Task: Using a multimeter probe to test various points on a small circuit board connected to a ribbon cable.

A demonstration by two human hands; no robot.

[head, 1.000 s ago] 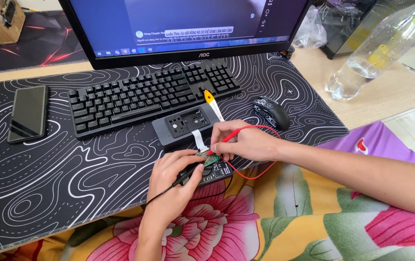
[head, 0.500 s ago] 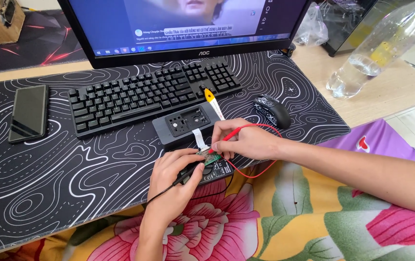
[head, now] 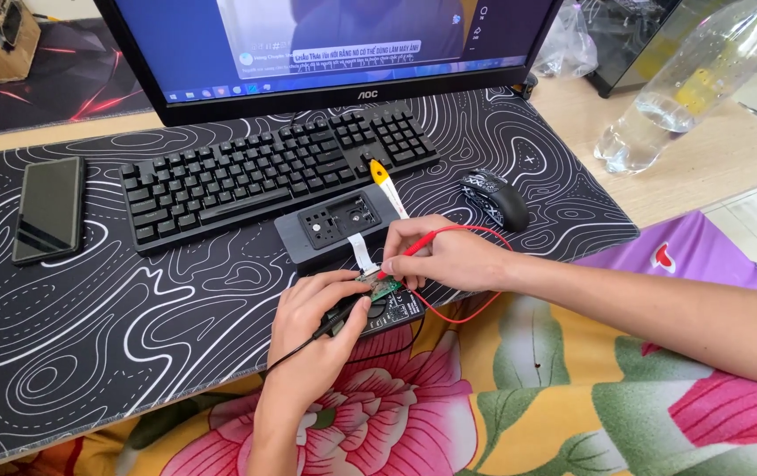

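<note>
Underneath, swirl-patterned black desk mat (head: 114,344) on wooden desk (head: 713,167).

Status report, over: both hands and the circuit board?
Left hand grips black probe, right hand grips red probe. Both tips on small green circuit board. Red lead loops around the right hand; grey device shell close behind.

Left hand (head: 312,330) pinching a black probe (head: 336,319), right hand (head: 449,257) pinching a red probe (head: 406,254), both tips down on a small green circuit board (head: 384,288). Just behind: grey box (head: 336,226), keyboard (head: 264,172), mouse (head: 495,197), phone (head: 48,208).
</note>
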